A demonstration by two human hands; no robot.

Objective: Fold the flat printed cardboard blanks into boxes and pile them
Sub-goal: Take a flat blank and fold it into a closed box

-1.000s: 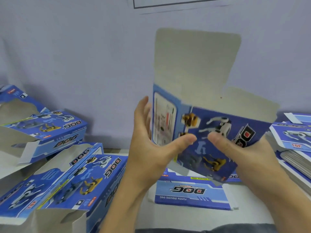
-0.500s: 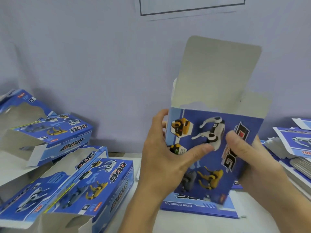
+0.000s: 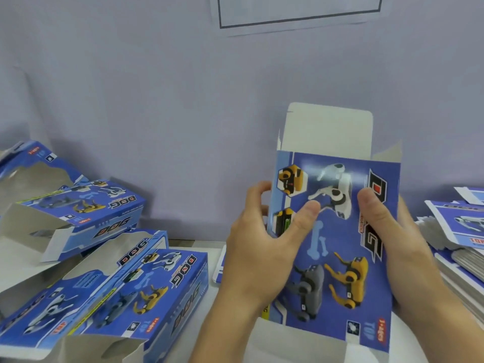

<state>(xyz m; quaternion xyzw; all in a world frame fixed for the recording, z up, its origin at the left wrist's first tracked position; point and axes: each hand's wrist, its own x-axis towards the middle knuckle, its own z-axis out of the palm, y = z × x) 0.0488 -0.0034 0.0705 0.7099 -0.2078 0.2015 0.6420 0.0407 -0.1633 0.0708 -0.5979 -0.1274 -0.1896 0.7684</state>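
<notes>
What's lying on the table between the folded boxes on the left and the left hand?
In the head view, a flat blank lies there, only its edge showing beside the left hand; otherwise bare white table separates it from the folded boxes.

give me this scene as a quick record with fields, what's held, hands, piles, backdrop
held item: blue printed cardboard box, opened into a sleeve, upright, grey top flap raised, end flaps unfolded
left hand: grips the box's left edge, thumb on the printed front
right hand: grips the box's right edge, thumb on the front
left side: folded blue boxes piled on the white table, ends open
right side: stack of flat blue blanks
backdrop: pale lilac wall
</notes>
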